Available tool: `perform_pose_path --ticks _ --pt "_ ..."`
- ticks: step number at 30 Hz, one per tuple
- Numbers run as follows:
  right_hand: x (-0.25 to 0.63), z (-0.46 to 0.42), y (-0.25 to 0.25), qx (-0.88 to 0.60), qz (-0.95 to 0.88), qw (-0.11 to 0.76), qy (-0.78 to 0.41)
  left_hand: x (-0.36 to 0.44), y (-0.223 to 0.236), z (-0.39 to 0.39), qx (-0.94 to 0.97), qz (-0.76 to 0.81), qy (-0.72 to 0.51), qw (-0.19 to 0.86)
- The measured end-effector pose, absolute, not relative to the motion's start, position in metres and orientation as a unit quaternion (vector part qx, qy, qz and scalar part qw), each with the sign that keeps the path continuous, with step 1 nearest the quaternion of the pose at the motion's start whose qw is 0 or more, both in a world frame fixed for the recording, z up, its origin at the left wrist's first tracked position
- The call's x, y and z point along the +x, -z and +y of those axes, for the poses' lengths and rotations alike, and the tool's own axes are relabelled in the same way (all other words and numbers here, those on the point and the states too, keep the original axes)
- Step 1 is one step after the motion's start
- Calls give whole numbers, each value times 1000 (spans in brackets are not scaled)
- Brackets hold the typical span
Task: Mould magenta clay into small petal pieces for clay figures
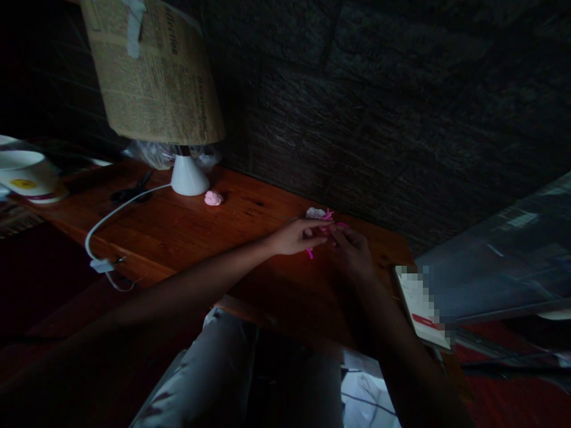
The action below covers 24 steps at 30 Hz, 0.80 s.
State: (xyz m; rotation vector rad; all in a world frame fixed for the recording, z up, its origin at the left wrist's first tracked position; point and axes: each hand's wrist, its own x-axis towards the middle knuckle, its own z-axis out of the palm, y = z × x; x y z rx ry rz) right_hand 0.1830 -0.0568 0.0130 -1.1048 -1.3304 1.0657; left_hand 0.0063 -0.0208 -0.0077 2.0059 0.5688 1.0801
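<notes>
Over the wooden table, my left hand point(292, 236) reaches in with index finger and thumb stretched around a small bright pink piece of what looks like modelling clay point(328, 215). From the other side, my right hand point(354, 249) meets it, fingertips pinched at the same pink piece. Its exact shape is mostly hidden by my fingers. A pink strand point(309, 253) sticks out below my left hand. Just behind my fingertips lies a pale, whitish lump point(315, 212). A larger light pink clay lump point(213, 198) rests by the lamp, apart from both hands.
A lamp point(190, 176) with a newsprint shade stands at the left, its white cable hanging over the table's front edge. Dark scissors point(134, 191) and a paper cup point(29, 175) are farther left. At right lies a book point(419, 306). A dark stone wall point(379, 119) rises behind.
</notes>
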Motion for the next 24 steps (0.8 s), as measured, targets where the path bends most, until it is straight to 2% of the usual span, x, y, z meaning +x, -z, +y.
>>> perform_pose_path --ticks 7,14,20,24 --pt "184 -60 -18 -467 -584 512 -422 5 6 -21 802 241 -455 302" --pt "182 -58 -13 -468 -605 517 -384 4 6 -20 801 233 -452 317" --pt "180 -56 -9 -479 -626 503 -355 5 4 -22 781 221 -437 388" --pt "180 -56 -8 -473 -617 503 -378 5 5 -22 772 227 -443 395"
